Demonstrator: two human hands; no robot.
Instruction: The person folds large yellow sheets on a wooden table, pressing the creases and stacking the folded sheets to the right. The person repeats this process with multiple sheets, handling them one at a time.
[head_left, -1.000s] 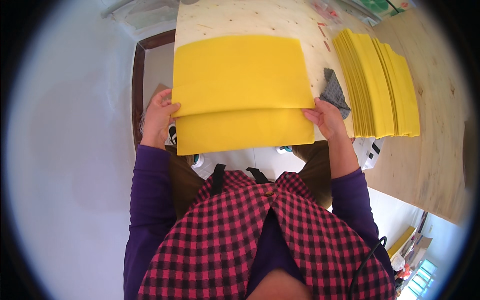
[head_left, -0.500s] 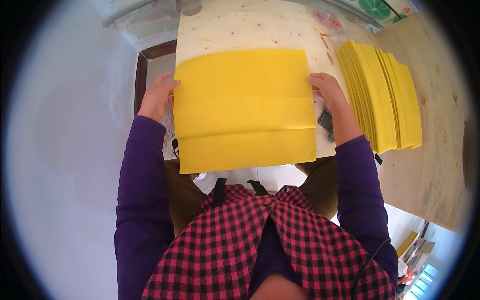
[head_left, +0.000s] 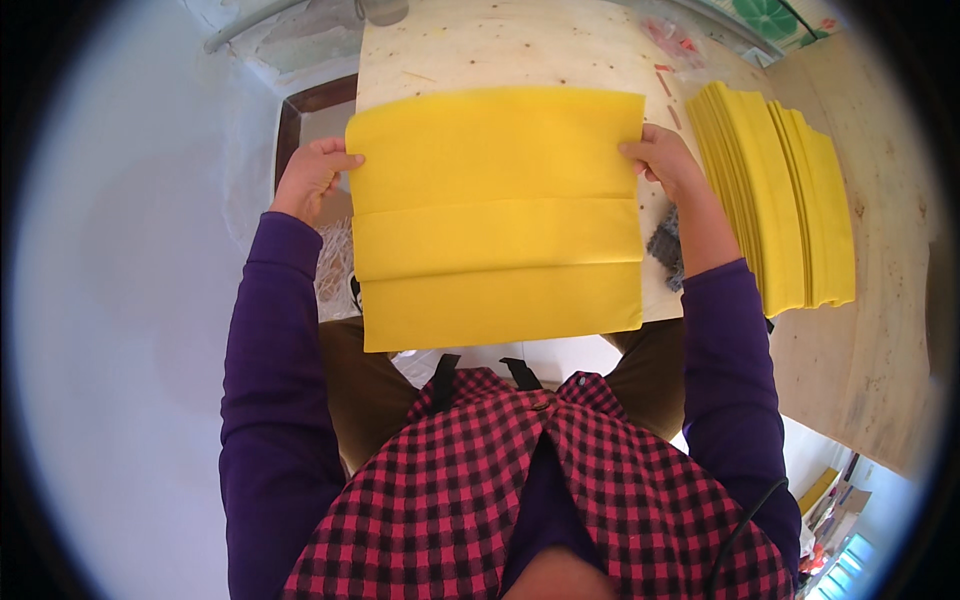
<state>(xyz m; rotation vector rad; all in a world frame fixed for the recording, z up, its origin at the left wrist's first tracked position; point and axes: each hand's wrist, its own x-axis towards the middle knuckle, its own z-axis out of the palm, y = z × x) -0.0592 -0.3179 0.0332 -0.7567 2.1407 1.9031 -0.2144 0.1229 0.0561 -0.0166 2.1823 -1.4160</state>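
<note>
A wide piece of yellow fabric (head_left: 497, 225), creased across its width, is stretched between my hands over the near part of the wooden table. My left hand (head_left: 317, 177) pinches its left edge, thumb on top. At the right edge, my right hand (head_left: 662, 160) grips it the same way, with the fingers curled underneath and partly hidden. The fabric's lower end hangs past the table's front edge, above my lap.
Two stacks of folded yellow fabric (head_left: 815, 205) lie to the right. A dark grey fuzzy bundle (head_left: 666, 248) sits beside my right forearm. Red strips and a clear plastic bag (head_left: 672, 42) are at the back of the wooden table (head_left: 500, 45). A white wall (head_left: 140, 300) stands on the left.
Both hands have closed more firmly on the fabric's side edges. Its far edge has risen a little, and its right side has shifted slightly right with my right hand.
</note>
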